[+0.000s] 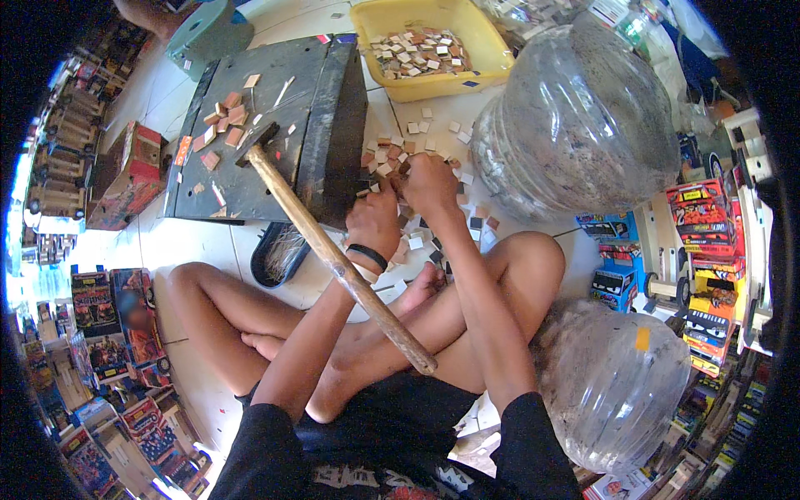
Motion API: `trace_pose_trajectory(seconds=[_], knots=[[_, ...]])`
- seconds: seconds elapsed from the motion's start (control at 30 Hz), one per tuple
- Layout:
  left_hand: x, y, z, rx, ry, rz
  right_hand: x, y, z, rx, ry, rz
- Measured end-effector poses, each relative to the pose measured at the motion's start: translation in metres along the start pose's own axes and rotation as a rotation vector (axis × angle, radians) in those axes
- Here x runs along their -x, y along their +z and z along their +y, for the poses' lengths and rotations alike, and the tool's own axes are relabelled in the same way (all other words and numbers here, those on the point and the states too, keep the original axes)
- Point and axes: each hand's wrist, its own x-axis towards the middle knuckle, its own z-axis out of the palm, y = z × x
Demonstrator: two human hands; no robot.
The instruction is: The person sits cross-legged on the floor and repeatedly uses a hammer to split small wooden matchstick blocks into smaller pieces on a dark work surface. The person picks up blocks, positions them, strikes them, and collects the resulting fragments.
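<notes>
Square chips lie loose on the floor beside the dark low bench; they should be light and stiff, best pinched by opposite edges. Left hand and right hand curl over them; whether either grips one, I cannot tell.

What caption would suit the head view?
Left hand and right hand close together over small square pieces on the floor, beside a dark box and hammer, with a yellow tub beyond.
</notes>
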Motion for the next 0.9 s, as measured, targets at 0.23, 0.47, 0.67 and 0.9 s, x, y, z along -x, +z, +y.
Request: trace_pose_trajectory(seconds=[0.23,0.47,0.67,0.9], knots=[[-0.013,-0.001,-0.005,0.044,-0.007,-0.032,-0.007,-0.009,-0.013,-0.066,-0.007,-0.062],[-0.02,-0.002,-0.005,0.162,-0.04,-0.107,-0.033,-0.012,0.026,-0.917,0.2,-0.216],[-0.028,0.007,-0.007,0.189,-0.028,-0.1,-0.032,-0.026,0.04,-1.583,0.219,-0.362],[-0.027,0.0,-0.005,0.102,-0.009,-0.191,-0.029,-0.029,0.044,-1.641,0.31,-0.35]])
